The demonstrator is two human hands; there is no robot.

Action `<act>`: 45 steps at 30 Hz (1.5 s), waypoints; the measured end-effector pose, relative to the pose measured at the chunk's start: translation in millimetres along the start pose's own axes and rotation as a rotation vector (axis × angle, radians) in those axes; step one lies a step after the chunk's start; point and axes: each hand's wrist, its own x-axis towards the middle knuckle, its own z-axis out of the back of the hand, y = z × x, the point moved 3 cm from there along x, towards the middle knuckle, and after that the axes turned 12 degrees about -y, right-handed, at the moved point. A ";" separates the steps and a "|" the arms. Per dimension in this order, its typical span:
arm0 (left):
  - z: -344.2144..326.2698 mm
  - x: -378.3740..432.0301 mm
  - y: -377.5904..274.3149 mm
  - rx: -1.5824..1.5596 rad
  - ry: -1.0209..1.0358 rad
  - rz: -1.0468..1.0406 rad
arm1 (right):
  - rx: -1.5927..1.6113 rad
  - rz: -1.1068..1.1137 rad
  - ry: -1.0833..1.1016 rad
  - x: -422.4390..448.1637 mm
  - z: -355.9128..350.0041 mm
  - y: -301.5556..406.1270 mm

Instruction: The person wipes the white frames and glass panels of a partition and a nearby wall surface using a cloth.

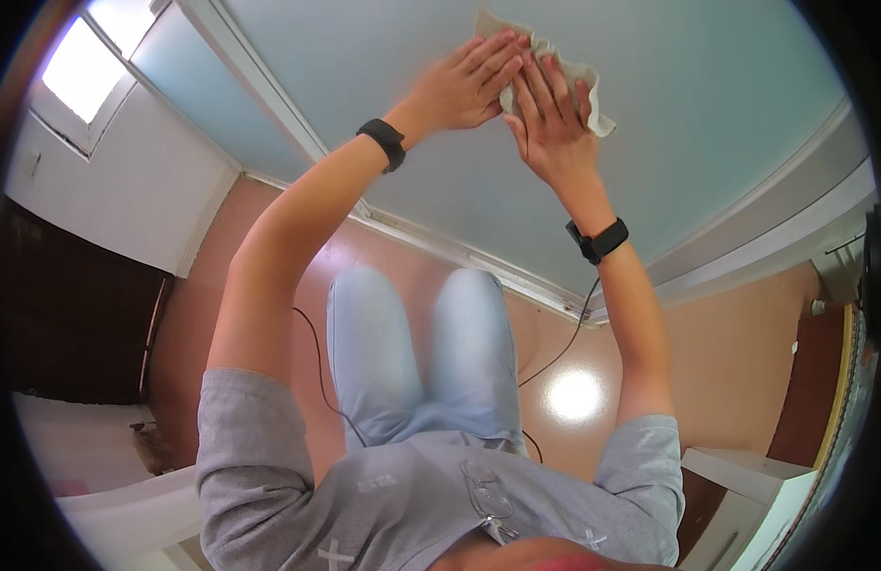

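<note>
A crumpled off-white cloth (584,73) lies against a smooth pale blue-green panel (704,107), which looks like frosted glass. My right hand (554,118) presses the cloth flat, fingers spread over its middle and right part. Beside it, the fingers of my left hand (469,82) rest on the cloth's left part, and the two hands meet at the fingertips. One corner of the cloth sticks out beyond the left fingers, and its ruffled right edge shows past the right hand. What lies under the palms is hidden.
A white frame rail (476,260) borders the panel's bottom, and an upright white post (269,86) stands to its left. Thin black cables (565,342) run from my wristbands. A dark brown door (76,307) is at left, a white cabinet (740,464) at lower right.
</note>
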 end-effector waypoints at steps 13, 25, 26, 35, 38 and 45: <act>37.8 -47.5 -20.6 -0.342 0.299 0.202 | 0.146 0.130 0.447 -38.4 6.6 8.8; 48.7 28.3 51.7 -0.078 -0.246 0.290 | -0.174 0.449 0.047 100.4 -4.1 0.9; 49.7 27.0 55.2 -0.065 -0.241 0.302 | -0.191 0.470 -0.010 108.9 -6.7 5.7; 92.0 -41.3 119.6 0.001 -0.203 0.323 | -0.017 0.500 0.055 162.1 -116.3 91.0; 100.3 -77.7 148.0 0.098 -0.210 0.423 | 0.250 0.378 0.077 164.2 -168.1 129.0; 115.6 -155.0 165.9 0.161 -0.122 0.649 | 0.266 0.304 -0.036 157.7 -191.2 198.7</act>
